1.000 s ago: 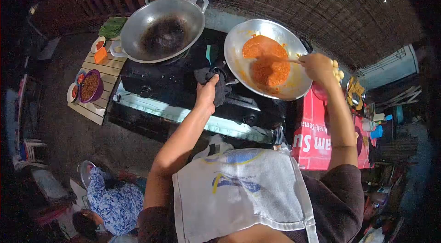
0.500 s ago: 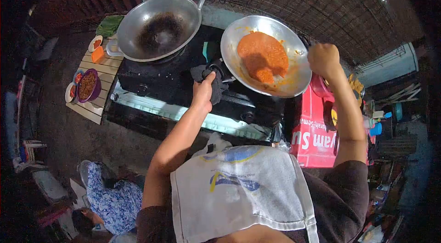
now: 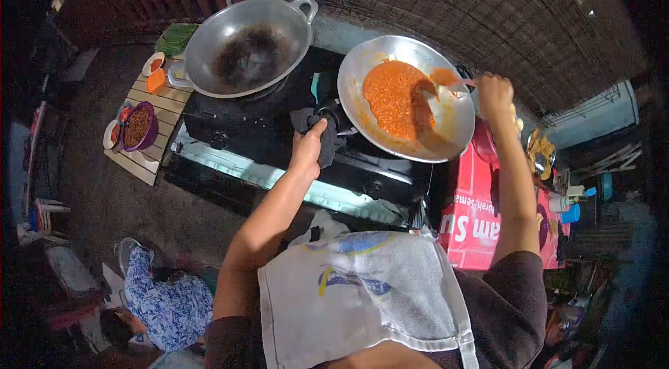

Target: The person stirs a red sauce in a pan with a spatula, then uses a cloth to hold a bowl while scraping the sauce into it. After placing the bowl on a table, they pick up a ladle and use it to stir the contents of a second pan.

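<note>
My left hand (image 3: pixel 308 147) is closed round the black handle of a wide metal frying pan (image 3: pixel 456 125), with a dark cloth (image 3: pixel 329 144) bunched at the grip. Thick orange-red sauce (image 3: pixel 394 101) spreads across the pan's middle and left. Above the pan's right rim, my right hand (image 3: pixel 497 98) grips a spatula (image 3: pixel 463 82) by its pinkish handle. Sauce coats the spatula's head, which is over the pan; its exact shape is hard to make out. The pan tilts on the right side of the black stove (image 3: pixel 240 114).
A large wok (image 3: pixel 244 55) with dark residue stands on the stove's left side. Farther left, a slatted table (image 3: pixel 143 165) bears a purple bowl (image 3: pixel 150 132), an orange container (image 3: pixel 156 81) and green leaves (image 3: pixel 175 39). Red printed sheet (image 3: pixel 470 229) lies right. A person (image 3: pixel 174 306) is lower left.
The spatula's head has lifted out of the sauce to the pan's upper right, and my right hand has lowered slightly. Sauce has spread flatter. My left hand still grips the handle.
</note>
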Motion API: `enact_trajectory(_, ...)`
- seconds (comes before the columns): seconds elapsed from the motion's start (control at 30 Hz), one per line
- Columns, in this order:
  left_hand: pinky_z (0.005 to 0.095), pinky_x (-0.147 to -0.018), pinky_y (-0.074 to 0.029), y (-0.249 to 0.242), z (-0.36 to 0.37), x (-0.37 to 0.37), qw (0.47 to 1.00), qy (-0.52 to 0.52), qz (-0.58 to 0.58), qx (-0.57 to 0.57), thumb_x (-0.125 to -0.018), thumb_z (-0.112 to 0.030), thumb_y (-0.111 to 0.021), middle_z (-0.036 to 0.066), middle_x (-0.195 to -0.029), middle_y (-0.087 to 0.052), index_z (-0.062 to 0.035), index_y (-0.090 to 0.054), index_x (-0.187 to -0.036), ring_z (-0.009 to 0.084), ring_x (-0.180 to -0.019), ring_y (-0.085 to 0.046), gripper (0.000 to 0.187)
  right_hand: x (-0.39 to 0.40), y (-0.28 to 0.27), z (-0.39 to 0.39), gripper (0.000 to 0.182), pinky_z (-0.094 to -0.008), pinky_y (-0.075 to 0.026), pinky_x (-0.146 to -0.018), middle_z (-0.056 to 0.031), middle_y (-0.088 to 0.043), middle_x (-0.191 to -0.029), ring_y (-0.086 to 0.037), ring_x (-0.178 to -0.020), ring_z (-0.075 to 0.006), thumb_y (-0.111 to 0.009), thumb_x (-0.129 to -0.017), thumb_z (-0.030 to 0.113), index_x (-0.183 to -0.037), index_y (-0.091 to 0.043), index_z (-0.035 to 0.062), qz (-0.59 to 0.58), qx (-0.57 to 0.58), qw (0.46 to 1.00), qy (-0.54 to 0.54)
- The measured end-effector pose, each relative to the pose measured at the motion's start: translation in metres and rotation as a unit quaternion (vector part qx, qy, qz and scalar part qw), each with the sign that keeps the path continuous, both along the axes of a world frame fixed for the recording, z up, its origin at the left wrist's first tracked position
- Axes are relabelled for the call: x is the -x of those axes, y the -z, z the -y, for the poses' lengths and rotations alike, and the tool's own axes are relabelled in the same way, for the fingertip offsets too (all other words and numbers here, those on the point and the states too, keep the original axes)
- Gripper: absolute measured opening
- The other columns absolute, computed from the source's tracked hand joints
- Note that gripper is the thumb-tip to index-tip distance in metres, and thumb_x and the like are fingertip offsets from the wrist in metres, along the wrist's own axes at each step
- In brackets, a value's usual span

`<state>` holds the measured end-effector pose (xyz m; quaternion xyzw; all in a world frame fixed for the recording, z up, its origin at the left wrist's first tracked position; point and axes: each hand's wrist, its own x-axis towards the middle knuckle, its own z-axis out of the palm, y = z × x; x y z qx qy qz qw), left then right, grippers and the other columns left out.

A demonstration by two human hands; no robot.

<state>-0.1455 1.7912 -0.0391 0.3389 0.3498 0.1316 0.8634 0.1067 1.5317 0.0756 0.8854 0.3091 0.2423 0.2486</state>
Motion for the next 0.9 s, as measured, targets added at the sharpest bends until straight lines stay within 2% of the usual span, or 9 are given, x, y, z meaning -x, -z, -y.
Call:
enact_trajectory(0.1,0.0364,-0.063,-0.052,0.011,0.0,-0.001,1.0,-0.003,0.002,-0.005,-0.081,-0.013,-0.057,0.007,-0.087,-0.061,-0.0051,-0.055,-0.093,0.0209,-0.073,-0.061,0.014,-0.021,0.043,-0.016,0.024,-0.0315,-0.044,-0.071,-0.0027,-0.062,-0.077,-0.061,-0.074,-0.0183,-0.046,-0.075,0.011,-0.078,-0.067,0.022,0.02,-0.075,0.993,-0.086)
enact_trajectory(0.17,0.0367,-0.063,-0.053,0.014,-0.003,-0.004,1.0,-0.011,0.0,-0.006,-0.081,-0.013,-0.057,0.008,-0.087,-0.06,-0.0049,-0.055,-0.093,0.0211,-0.073,-0.061,0.015,0.008,0.017,-0.031,0.027,-0.0308,-0.043,-0.072,-0.001,-0.062,-0.078,-0.059,-0.076,-0.0167,-0.046,-0.074,0.011,-0.084,-0.068,0.0234,-0.057,-0.113,0.969,-0.211)
enact_trajectory(0.3,0.0363,-0.066,-0.052,0.01,-0.002,-0.002,0.999,-0.021,-0.031,-0.005,-0.081,-0.013,-0.057,0.008,-0.091,-0.06,-0.0053,-0.054,-0.095,0.0208,-0.076,-0.061,0.017,-0.008,-0.013,-0.017,0.033,-0.0325,-0.042,-0.065,-0.0004,-0.062,-0.085,-0.057,-0.075,-0.0177,-0.046,-0.071,0.004,-0.09,-0.066,0.0218,-0.025,-0.077,0.984,-0.16)
enact_trajectory(0.43,0.0356,-0.068,-0.052,0.015,-0.003,-0.004,1.0,-0.011,-0.004,-0.005,-0.08,-0.014,-0.057,0.007,-0.09,-0.06,-0.0053,-0.054,-0.096,0.0202,-0.077,-0.06,0.018,-0.05,0.03,-0.025,0.029,-0.0343,-0.042,-0.073,-0.0009,-0.062,-0.088,-0.057,-0.085,-0.0175,-0.048,-0.07,0.006,-0.087,-0.066,0.0231,-0.033,-0.094,0.989,-0.106)
enact_trajectory(0.5,0.0356,-0.069,-0.052,0.016,-0.003,-0.005,1.0,-0.019,-0.003,-0.007,-0.08,-0.014,-0.058,0.007,-0.089,-0.06,-0.0053,-0.054,-0.095,0.0199,-0.077,-0.06,0.018,-0.032,0.034,-0.041,0.023,-0.0369,-0.041,-0.081,-0.0023,-0.062,-0.098,-0.056,-0.091,-0.0197,-0.051,-0.071,0.008,-0.085,-0.066,0.0198,-0.152,-0.127,0.965,-0.174)
enact_trajectory(0.57,0.0357,-0.068,-0.052,0.011,-0.002,-0.003,0.999,-0.011,-0.022,-0.025,-0.08,-0.015,-0.059,0.006,-0.088,-0.06,-0.0057,-0.055,-0.094,0.0196,-0.077,-0.06,0.017,-0.024,0.022,-0.035,0.028,-0.0327,-0.042,-0.076,0.0007,-0.063,-0.09,-0.058,-0.086,-0.0169,-0.049,-0.073,0.008,-0.09,-0.066,0.0232,-0.116,-0.147,0.951,-0.247)
enact_trajectory(0.7,0.0358,-0.067,-0.052,0.003,-0.001,-0.001,1.0,-0.005,0.0,0.011,-0.08,-0.015,-0.059,0.006,-0.088,-0.059,-0.006,-0.055,-0.093,0.0191,-0.076,-0.06,0.017,-0.015,-0.04,0.001,0.016,-0.0361,-0.047,-0.063,-0.0046,-0.063,-0.079,-0.062,-0.074,-0.0197,-0.049,-0.077,0.023,-0.072,-0.064,0.0203,-0.089,0.019,0.995,0.038)
enact_trajectory(0.87,0.0353,-0.065,-0.052,0.002,0.001,-0.001,1.0,-0.014,-0.01,-0.016,-0.079,-0.015,-0.059,0.007,-0.087,-0.059,-0.0058,-0.055,-0.091,0.0197,-0.074,-0.06,0.016,-0.014,0.014,-0.007,0.024,-0.0347,-0.049,-0.066,-0.0058,-0.063,-0.087,-0.062,-0.077,-0.0209,-0.049,-0.076,0.014,-0.091,-0.065,0.0245,-0.08,0.062,0.994,0.034)
enact_trajectory(0.9,0.0353,-0.065,-0.052,0.002,0.001,-0.001,1.0,-0.012,-0.01,-0.018,-0.079,-0.015,-0.059,0.007,-0.087,-0.059,-0.0058,-0.055,-0.091,0.0197,-0.074,-0.06,0.016,-0.002,0.015,-0.014,0.023,-0.0359,-0.049,-0.067,-0.0057,-0.063,-0.085,-0.062,-0.078,-0.0223,-0.05,-0.074,0.013,-0.088,-0.065,0.0231,-0.104,0.019,0.992,-0.066)
